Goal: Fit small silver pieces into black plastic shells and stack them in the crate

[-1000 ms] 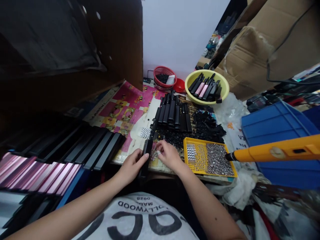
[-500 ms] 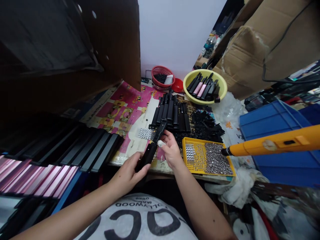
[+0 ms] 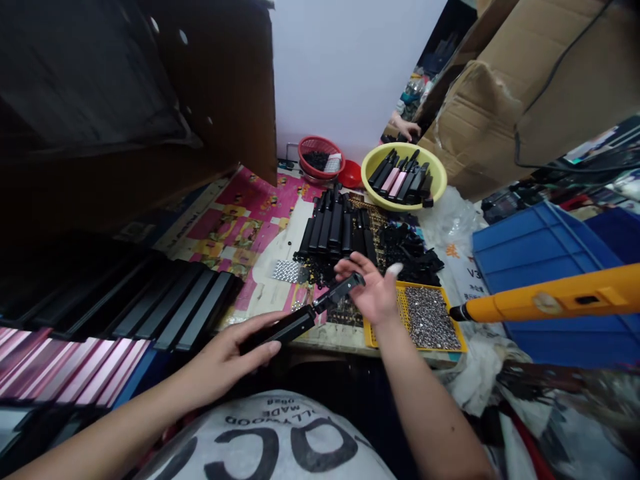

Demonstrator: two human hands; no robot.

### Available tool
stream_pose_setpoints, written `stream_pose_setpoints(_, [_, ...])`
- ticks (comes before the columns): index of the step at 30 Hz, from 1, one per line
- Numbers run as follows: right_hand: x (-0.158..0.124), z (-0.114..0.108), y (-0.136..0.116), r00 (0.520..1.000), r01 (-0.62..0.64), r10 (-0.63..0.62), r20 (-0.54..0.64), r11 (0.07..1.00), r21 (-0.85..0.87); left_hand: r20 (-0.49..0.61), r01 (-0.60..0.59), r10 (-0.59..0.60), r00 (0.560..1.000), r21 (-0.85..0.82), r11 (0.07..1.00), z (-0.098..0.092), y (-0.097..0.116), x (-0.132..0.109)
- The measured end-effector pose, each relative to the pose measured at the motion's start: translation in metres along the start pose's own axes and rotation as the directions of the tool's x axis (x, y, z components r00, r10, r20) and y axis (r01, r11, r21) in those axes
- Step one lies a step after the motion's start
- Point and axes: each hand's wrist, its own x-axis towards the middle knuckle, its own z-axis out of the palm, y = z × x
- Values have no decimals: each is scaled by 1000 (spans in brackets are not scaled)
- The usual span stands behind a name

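**Right hand springs open; the black casing now lies almost flat across the gap**

Far left, rows of black bars (image 3: 175, 307) and pink-faced bars (image 3: 75, 367) lie stacked just beyond the left hand (image 3: 225, 353). That hand holds a black casing (image 3: 280, 328) in a narrow grip, fingers curled beneath and thumb along the top. Ahead of the hand, on the printed pink sheet (image 3: 240, 213), lies a foil strip of small studs (image 3: 287, 271).

A slimmer black piece (image 3: 340, 291) runs out from the casing's end toward the right hand (image 3: 373, 293). Whether the two are joined or only meet cannot be told. Where half a second ago the casing pointed up and away between closer hands, it now lies nearly level, and the hands have drawn apart. The right hand has opened wide, fingers spread just above the far end of the slim piece; any contact there is hidden.

Beyond the hands stand black bars in a packed row (image 3: 330, 227). To the right of the right hand sits a yellow perforated tray (image 3: 385, 345) heaped with small silver screws (image 3: 433, 319). Further right, a yellow power tool (image 3: 550, 300) hangs with its black tip toward the tray, above a blue plastic crate (image 3: 540, 247). Far beyond, another person's hand (image 3: 406, 128) shows past a yellow bowl (image 3: 440, 187).
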Motion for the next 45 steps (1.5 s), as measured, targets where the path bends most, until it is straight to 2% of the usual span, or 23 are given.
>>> stream_pose_setpoints(2, [10,-11,-9,1000,-4,3,-18,996,-88,-52,-169,193,980,305,937,-1,3,-4])
stream_pose_setpoints(3, [14,-11,-9,999,-33,37,32,993,-114,-37,-220,256,966,403,889,0,4,-4])
stream_pose_setpoints(5, [17,-3,-3,982,-92,109,157,989,-113,17,-261,291,957,490,831,6,7,-4])
stream_pose_setpoints(7, [14,13,8,961,-140,151,232,988,-64,27,-265,292,956,507,820,13,8,-1])
stream_pose_setpoints(10, [4,37,26,944,-194,181,277,981,17,17,-283,316,949,494,822,24,11,5])
stream_pose_setpoints(14, [-2,54,39,923,-244,201,328,965,95,50,-254,261,964,459,851,31,16,14])
stream_pose_setpoints(16, [-1,57,41,947,-204,173,272,975,91,23,-222,237,971,441,869,32,18,16])
stream_pose_setpoints(18, [-1,61,41,987,-108,103,125,994,35,-17,-202,233,972,436,877,28,18,15])
stream_pose_setpoints(20, [-4,64,43,999,1,-5,-41,997,-79,-62,-175,230,971,467,866,15,15,13])
stream_pose_setpoints(22, [-10,62,48,993,66,-85,-84,978,-199,-174,-99,238,955,570,816,-13,10,6])
stream_pose_setpoints(23, [-13,60,52,992,85,-103,-67,968,-235,-272,-38,275,922,643,765,-33,7,0])
stream_pose_setpoints(25, [-21,53,62,994,67,-86,-64,964,-259,-450,120,394,801,766,632,-76,1,-16])
stream_pose_setpoints(26, [-25,50,66,994,40,-64,-85,966,-254,-499,192,451,740,799,569,-96,-1,-24])
stream_pose_setpoints(27, [-29,47,70,993,11,-39,-111,969,-247,-522,242,482,704,814,528,-113,-1,-29])
stream_pose_setpoints(28, [-32,45,73,991,-14,-18,-130,971,-239,-537,277,498,681,818,503,-126,1,-30])
stream_pose_setpoints(30, [-36,43,76,991,-38,6,-133,970,-238,-535,272,495,684,818,507,-134,12,-17])
stream_pose_setpoints(32, [-36,43,77,993,-36,4,-120,965,-258,-480,147,492,726,807,572,-116,33,11])
stream_pose_setpoints(35, [-36,45,77,994,-1,-32,-103,953,-304,-258,-194,516,817,719,668,-57,71,71])
stream_pose_setpoints(37, [-39,44,76,994,32,-65,-85,938,-344,-123,-319,507,853,646,693,-18,91,115])
stream_pose_setpoints(38, [-42,43,74,993,48,-84,-83,930,-366,-131,-304,493,860,644,702,-3,98,136])
stream_pose_setpoints(40, [-48,40,70,987,80,-131,-95,906,-416,-231,-191,416,880,629,753,14,106,174])
stream_pose_setpoints(43, [-55,32,62,976,113,-194,-96,836,-538,-335,-84,310,890,547,833,18,107,211])
stream_pose_setpoints(45, [-55,27,59,980,126,-194,-35,751,-648,-347,-88,279,895,475,876,13,104,218])
